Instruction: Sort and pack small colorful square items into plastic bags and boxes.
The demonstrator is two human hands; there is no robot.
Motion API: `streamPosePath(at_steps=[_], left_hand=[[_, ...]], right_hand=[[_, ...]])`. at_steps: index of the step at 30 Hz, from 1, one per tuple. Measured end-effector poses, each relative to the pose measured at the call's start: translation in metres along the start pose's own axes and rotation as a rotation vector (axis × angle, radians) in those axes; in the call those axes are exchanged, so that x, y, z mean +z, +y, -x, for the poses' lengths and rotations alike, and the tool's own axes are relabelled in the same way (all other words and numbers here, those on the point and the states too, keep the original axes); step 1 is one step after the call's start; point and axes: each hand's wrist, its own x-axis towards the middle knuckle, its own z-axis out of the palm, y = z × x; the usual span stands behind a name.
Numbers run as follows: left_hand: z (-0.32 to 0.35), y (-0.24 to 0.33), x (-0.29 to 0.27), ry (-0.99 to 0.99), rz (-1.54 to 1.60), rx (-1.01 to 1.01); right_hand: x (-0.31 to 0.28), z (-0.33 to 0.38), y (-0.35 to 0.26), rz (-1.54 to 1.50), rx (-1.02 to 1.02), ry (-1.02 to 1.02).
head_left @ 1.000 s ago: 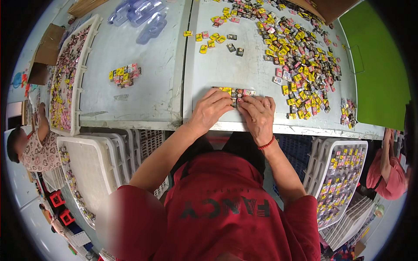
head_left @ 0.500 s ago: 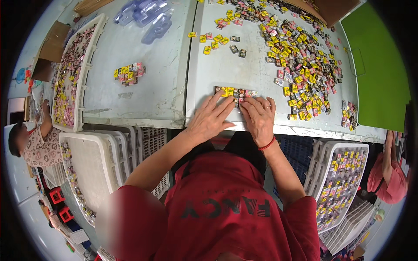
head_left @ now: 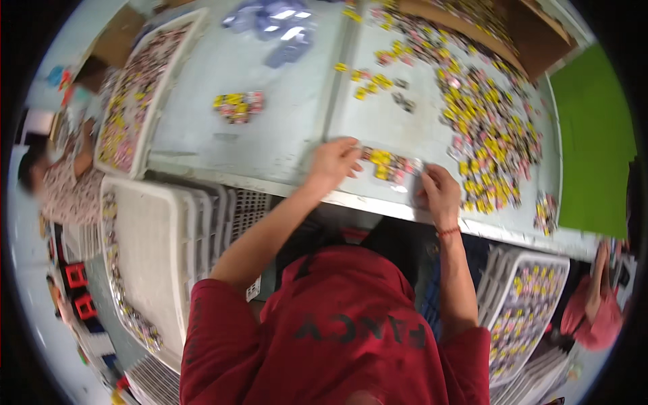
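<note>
I am watching the row of small tiles (head_left: 391, 167) lying nine-to-three between left hand (head_left: 332, 164) and right hand (head_left: 439, 194), both grips pressing fingertips flat, grasping nothing.

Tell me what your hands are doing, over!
Left hand and right hand flat on the table, either end of a small row of yellow and pink pieces. Big loose pile just right. Nothing between.

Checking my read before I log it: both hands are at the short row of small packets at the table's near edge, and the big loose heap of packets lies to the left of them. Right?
Not quite. The head view shows the left hand and right hand at the row of packets by the table edge, but the big loose heap lies to their right, not left.
</note>
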Motion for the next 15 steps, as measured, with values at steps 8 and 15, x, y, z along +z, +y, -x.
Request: streamPosePath(at_steps=[8, 15], left_hand=[[0.01, 0.002, -0.041, 0.239, -0.034, 0.179], [-0.006, 0.041, -0.187, 0.588, -0.078, 0.316]], right_hand=[[0.037, -0.009, -0.04, -0.38, 0.143, -0.175], [0.161, -0.075, -0.149, -0.41, -0.01, -0.422]])
